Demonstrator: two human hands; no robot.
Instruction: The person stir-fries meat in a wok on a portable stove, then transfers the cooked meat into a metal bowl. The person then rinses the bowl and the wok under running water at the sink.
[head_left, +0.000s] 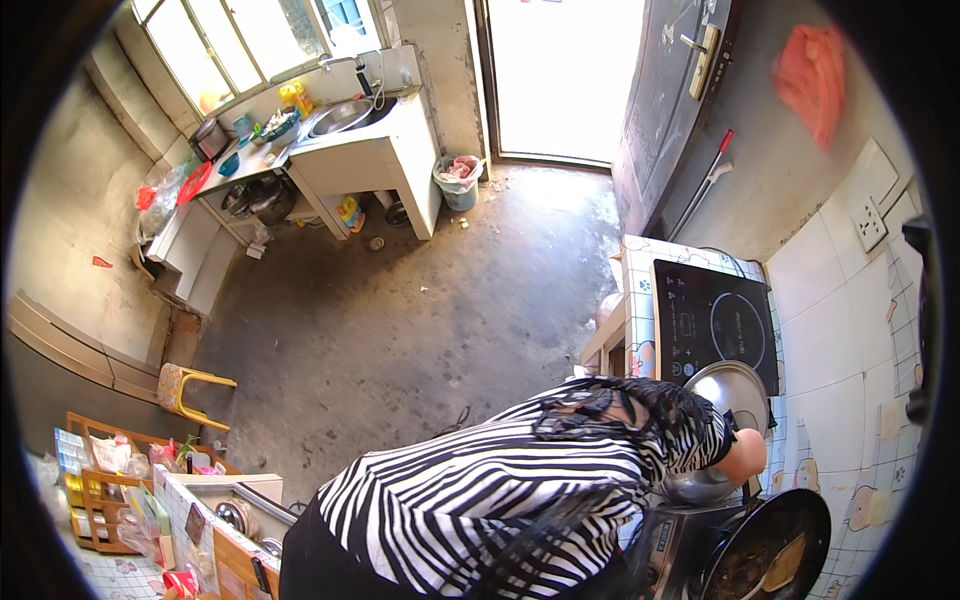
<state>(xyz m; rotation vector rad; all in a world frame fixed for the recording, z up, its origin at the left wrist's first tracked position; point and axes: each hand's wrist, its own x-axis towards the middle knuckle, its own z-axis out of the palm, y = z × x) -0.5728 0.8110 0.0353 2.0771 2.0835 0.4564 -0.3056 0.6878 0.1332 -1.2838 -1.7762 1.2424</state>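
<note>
My left hand (745, 456) is blurred at the end of a black-and-white striped sleeve. It is beside a shiny steel lid or pan (727, 390) and above a steel bowl (697, 486), close to the near edge of a black wok (821, 517). Its fingers cannot be made out, nor whether it holds anything. The wok sits at the lower right by a gas stove (664, 547); dark residue and a wooden-looking spatula (784, 564) lie in it. My right hand is out of view. A black induction cooker (712, 322) lies on the tiled counter.
An open door (667, 112) stands beyond the counter, near a lined waste bin (459, 191). A sink (341, 118) and cluttered worktop are at the upper left. A small stool (176, 390), a wooden rack (101, 480) and a knife (260, 576) are at the lower left.
</note>
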